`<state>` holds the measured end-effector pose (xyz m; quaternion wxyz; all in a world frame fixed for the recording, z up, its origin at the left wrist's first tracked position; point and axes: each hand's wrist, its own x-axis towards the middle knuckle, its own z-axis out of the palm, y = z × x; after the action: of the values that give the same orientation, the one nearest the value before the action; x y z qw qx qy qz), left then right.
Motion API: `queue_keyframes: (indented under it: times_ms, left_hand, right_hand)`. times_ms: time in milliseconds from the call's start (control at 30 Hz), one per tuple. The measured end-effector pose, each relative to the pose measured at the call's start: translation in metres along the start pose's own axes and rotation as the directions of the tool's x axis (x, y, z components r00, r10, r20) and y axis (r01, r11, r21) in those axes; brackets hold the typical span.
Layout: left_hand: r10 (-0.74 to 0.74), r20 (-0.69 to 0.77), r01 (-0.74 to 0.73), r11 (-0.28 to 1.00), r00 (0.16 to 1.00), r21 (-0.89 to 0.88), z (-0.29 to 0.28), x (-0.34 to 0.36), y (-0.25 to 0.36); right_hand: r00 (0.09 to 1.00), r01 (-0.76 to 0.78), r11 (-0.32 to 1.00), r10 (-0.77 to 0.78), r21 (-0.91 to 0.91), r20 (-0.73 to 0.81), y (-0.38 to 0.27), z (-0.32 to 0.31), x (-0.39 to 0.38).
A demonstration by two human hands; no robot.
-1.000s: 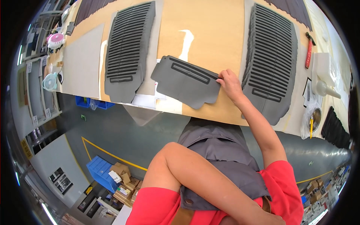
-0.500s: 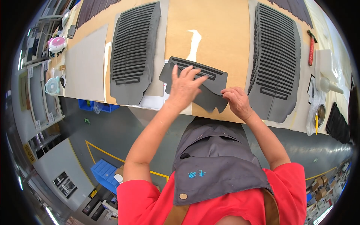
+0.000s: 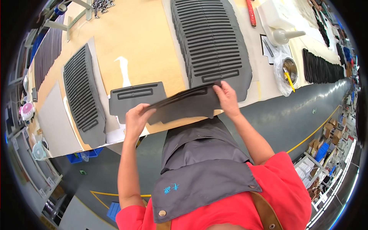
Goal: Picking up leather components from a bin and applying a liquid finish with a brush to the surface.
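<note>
A dark grey flat panel (image 3: pixel 183 110) with a black-edged slot along its upper edge is lifted at the table's near edge, tilted and slightly bowed. My left hand (image 3: pixel 136 118) pinches its left end, fingers closed. At its upper right corner my right hand (image 3: pixel 227 99) grips it between thumb and fingers. Behind and left of it, a similar panel (image 3: pixel 122 102) lies flat on the table. Just beyond my right hand is a fanned stack of such panels (image 3: pixel 241 73), their slots overlapping in rows. Another fanned stack (image 3: pixel 100 128) lies to the left.
Brown paper (image 3: pixel 153 50) covers the table's middle. On the right are a metal bowl (image 3: pixel 293 68) with a yellow-handled tool, a white plastic bottle (image 3: pixel 283 36), a red-handled tool (image 3: pixel 251 13) and a row of black strips (image 3: pixel 322 69). A small pink fan (image 3: pixel 27 110) stands far left.
The view has swung right. One panel now hangs raised between both hands, beside the right stack, while another lies flat behind it. My left hand has gone from spread fingers to a pinch.
</note>
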<state>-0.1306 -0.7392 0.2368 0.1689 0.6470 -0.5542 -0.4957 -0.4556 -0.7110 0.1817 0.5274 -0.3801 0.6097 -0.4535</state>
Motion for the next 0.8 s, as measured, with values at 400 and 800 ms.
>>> queue_keyframes:
  times_ms: [400, 800]
  left_hand:
    - [-0.167, -0.028, 0.155, 0.956, 0.986, -0.247, 0.17, 0.065, 0.013]
    - [-0.197, -0.182, 0.191, 0.98, 0.963, -0.053, 0.196, 0.075, 0.02]
  right_hand:
    - [0.978, -0.06, 0.85, -0.056, -0.523, -0.203, 0.035, -0.143, 0.046]
    - [0.942, -0.018, 0.713, -0.223, -0.701, -0.251, 0.056, -0.15, 0.064]
